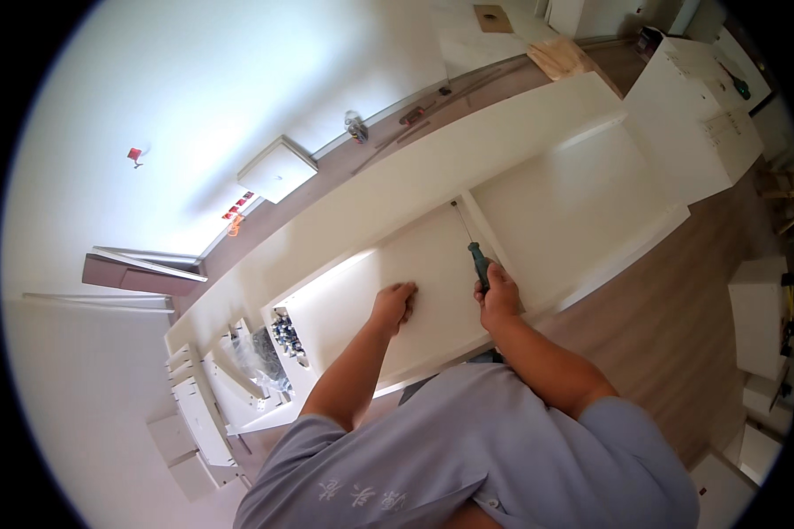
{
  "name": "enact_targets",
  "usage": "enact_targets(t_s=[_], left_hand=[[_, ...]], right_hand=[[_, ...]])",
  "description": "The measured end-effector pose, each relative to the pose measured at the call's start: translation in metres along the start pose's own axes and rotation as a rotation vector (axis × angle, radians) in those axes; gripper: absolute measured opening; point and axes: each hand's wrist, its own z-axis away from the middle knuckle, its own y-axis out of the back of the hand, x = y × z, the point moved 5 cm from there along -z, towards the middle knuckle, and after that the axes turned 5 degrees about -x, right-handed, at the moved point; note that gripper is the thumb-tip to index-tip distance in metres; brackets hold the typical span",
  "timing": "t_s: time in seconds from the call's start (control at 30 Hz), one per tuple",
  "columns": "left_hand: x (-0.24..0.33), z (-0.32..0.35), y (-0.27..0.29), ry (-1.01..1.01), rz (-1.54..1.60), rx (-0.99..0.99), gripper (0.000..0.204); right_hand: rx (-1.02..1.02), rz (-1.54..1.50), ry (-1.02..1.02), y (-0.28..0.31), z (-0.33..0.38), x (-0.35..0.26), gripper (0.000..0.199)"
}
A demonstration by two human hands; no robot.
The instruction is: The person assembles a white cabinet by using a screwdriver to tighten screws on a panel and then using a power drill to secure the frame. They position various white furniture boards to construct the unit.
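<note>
A white cabinet carcass [556, 291] lies open side up in front of me, split by a divider [485, 223]. My right hand [500, 295] is wrapped round the dark green handle of a screwdriver [478, 256]. Its thin shaft points away from me, and the tip reaches a small dark spot where the divider meets the far side wall. Over the left compartment's white panel [353, 273] is my left hand [393, 306], fingers curled in. Whether those fingers hold anything small is hidden.
Small fittings [287, 337] fill a narrow space at the cabinet's left end, beside a clear plastic bag [260, 357]. White boards [205, 414] lie farther left. A white box [278, 169] stands by the wall. At the far right is another cabinet piece [688, 123] with a screwdriver [737, 85] on it.
</note>
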Motion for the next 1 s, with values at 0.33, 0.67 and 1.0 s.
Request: enact_targets(t_s=[0.33, 0.67, 1.0], left_hand=[[0.000, 0.020, 0.004, 0.100, -0.100, 0.014, 0.026], [-0.004, 0.019, 0.005, 0.123, -0.097, 0.017, 0.026], [0.003, 0.023, 0.001, 0.122, -0.105, 0.071, 0.023]], right_hand=[[-0.152, -0.453, -0.548, -0.006, -0.009, 0.010, 0.031], [-0.435, 0.280, -0.199, -0.021, -0.023, 0.000, 0.039], [-0.134, 1.136, 0.578, -0.026, -0.020, -0.022, 0.038]])
